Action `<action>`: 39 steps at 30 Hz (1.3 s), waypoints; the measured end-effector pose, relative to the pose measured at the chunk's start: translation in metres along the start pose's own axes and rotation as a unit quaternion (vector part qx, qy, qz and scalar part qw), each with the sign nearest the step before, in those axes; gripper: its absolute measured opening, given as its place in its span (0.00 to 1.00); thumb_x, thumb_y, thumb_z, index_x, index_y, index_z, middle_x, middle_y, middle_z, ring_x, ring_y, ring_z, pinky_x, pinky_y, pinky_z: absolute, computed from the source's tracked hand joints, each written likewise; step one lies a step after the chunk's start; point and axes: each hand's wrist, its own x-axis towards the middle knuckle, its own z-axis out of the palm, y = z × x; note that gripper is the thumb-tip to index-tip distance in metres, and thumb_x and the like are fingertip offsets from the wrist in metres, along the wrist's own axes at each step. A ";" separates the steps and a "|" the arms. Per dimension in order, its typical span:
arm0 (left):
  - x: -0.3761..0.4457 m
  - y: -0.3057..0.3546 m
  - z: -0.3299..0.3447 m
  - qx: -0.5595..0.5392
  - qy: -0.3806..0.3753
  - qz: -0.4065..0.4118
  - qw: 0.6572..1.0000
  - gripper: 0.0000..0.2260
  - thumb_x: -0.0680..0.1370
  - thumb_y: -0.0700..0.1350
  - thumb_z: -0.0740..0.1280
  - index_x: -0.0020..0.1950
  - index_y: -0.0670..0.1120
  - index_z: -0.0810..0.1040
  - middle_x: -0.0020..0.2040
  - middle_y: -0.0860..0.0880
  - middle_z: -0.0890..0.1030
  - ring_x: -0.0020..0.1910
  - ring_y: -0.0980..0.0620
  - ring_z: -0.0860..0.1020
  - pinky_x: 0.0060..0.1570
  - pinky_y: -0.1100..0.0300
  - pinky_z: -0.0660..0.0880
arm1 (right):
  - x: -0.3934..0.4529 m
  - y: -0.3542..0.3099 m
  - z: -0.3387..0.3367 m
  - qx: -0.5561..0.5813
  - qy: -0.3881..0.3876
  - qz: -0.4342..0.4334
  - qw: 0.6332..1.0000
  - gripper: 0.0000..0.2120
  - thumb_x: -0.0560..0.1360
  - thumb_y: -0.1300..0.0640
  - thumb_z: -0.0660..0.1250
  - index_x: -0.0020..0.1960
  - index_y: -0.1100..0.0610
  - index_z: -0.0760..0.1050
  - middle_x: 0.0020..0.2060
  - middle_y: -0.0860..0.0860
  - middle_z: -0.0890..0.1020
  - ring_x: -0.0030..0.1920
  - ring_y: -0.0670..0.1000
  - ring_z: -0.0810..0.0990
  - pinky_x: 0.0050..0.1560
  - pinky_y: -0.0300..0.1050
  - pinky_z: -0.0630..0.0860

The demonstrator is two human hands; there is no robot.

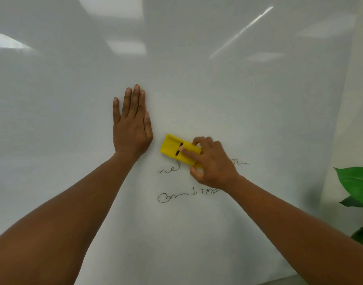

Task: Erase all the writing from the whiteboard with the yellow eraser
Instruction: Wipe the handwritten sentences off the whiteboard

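A large whiteboard point(197, 89) fills the view. My right hand point(212, 163) grips the yellow eraser point(172, 148) and presses it flat against the board, tilted down to the right. Just below the eraser runs a line of black handwriting point(168, 170), partly hidden by my hand, with its tail showing at the right point(242, 163). A second handwritten word point(182, 195) sits lower, its end covered by my right wrist. My left hand point(131, 124) lies flat on the board, fingers together and pointing up, left of the eraser.
Green plant leaves point(355, 186) stick in at the right, beyond the whiteboard's right edge point(333, 157). Ceiling lights reflect in the upper board. The board's bottom edge point(259, 279) shows near the lower right.
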 end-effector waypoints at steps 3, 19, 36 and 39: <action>-0.001 0.000 -0.001 -0.002 -0.001 0.001 1.000 0.26 0.84 0.43 0.52 0.82 0.41 0.53 0.82 0.45 0.54 0.82 0.46 0.51 0.80 0.44 0.45 | -0.007 -0.007 0.007 -0.023 -0.055 -0.089 0.994 0.26 0.68 0.53 0.69 0.67 0.46 0.74 0.57 0.57 0.75 0.51 0.57 0.74 0.48 0.52 0.71; -0.013 -0.005 0.001 0.009 -0.002 0.009 1.000 0.26 0.84 0.44 0.50 0.82 0.42 0.53 0.83 0.45 0.54 0.82 0.47 0.50 0.80 0.45 0.46 | -0.007 -0.022 0.018 0.009 -0.091 -0.145 0.985 0.27 0.65 0.52 0.71 0.64 0.46 0.76 0.54 0.56 0.75 0.48 0.57 0.74 0.45 0.50 0.71; -0.017 -0.005 0.000 0.004 -0.005 0.011 1.000 0.26 0.84 0.44 0.51 0.82 0.42 0.52 0.83 0.45 0.54 0.82 0.47 0.51 0.80 0.45 0.46 | -0.008 -0.020 0.016 -0.018 -0.112 -0.149 0.982 0.26 0.66 0.52 0.70 0.64 0.43 0.75 0.54 0.55 0.75 0.49 0.56 0.73 0.47 0.49 0.69; -0.018 -0.004 -0.001 0.003 -0.003 0.011 1.000 0.26 0.84 0.44 0.51 0.82 0.42 0.53 0.83 0.45 0.54 0.82 0.47 0.51 0.80 0.45 0.46 | -0.005 -0.015 0.011 -0.027 -0.058 -0.083 0.994 0.26 0.66 0.53 0.69 0.65 0.43 0.75 0.56 0.55 0.75 0.51 0.57 0.73 0.48 0.51 0.70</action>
